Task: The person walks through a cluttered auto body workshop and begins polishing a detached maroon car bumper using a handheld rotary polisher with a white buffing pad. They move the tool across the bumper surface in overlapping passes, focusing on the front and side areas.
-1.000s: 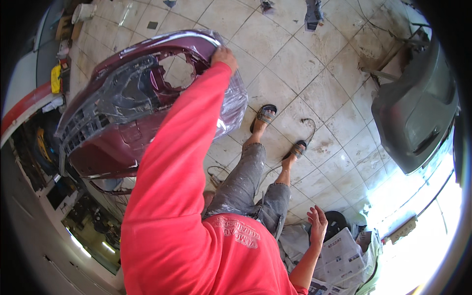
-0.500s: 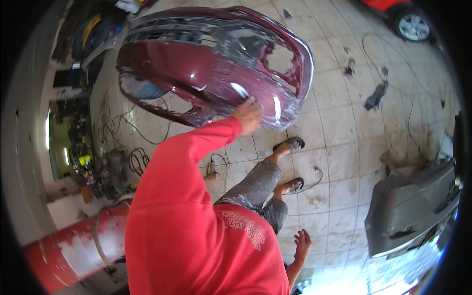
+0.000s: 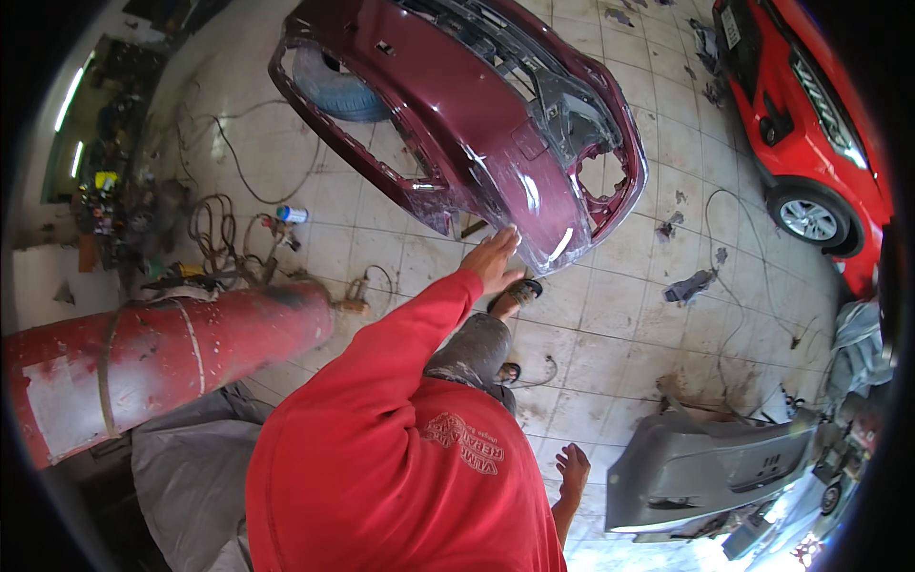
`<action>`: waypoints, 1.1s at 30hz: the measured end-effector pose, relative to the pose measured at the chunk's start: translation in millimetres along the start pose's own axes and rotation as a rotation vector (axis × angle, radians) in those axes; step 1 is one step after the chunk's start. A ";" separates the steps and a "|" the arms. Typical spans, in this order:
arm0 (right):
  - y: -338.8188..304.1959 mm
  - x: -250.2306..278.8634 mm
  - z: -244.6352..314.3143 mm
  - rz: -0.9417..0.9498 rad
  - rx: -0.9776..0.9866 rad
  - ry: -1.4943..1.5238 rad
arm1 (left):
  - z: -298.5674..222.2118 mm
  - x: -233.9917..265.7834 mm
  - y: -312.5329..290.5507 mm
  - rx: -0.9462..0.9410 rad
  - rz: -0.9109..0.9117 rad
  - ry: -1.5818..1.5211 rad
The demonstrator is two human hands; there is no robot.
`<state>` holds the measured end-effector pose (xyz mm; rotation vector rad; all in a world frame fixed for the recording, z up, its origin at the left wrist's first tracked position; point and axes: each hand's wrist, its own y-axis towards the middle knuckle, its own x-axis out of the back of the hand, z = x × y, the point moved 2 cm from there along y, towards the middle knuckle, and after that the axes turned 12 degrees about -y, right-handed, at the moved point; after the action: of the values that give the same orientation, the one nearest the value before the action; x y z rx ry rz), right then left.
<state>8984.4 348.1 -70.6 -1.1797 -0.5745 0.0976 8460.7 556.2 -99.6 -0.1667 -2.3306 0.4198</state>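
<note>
Sitting at the open left hand [image 3: 491, 261] — maroon bumper [image 3: 467, 114], right hand [image 3: 574, 467] well apart, loosely open

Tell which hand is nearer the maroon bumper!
Left. The left hand is at the near end of the maroon bumper; the right hand is farther, beside the shirt.

Pale lettering [image 3: 464, 444] arches across the near red sweatshirt [image 3: 372, 467]; the far-right red car [image 3: 791, 157] bears a white number plate [image 3: 731, 27], its characters too small to read.
</note>
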 end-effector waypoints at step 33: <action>-33.0 118.3 -71.2 -0.102 0.061 -0.055 | -36.4 18.8 47.3 0.242 -0.454 0.452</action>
<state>9111.7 318.1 -15.4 -1.0889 -0.6747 0.0599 8472.7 614.1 -79.4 0.3467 -1.7846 0.3821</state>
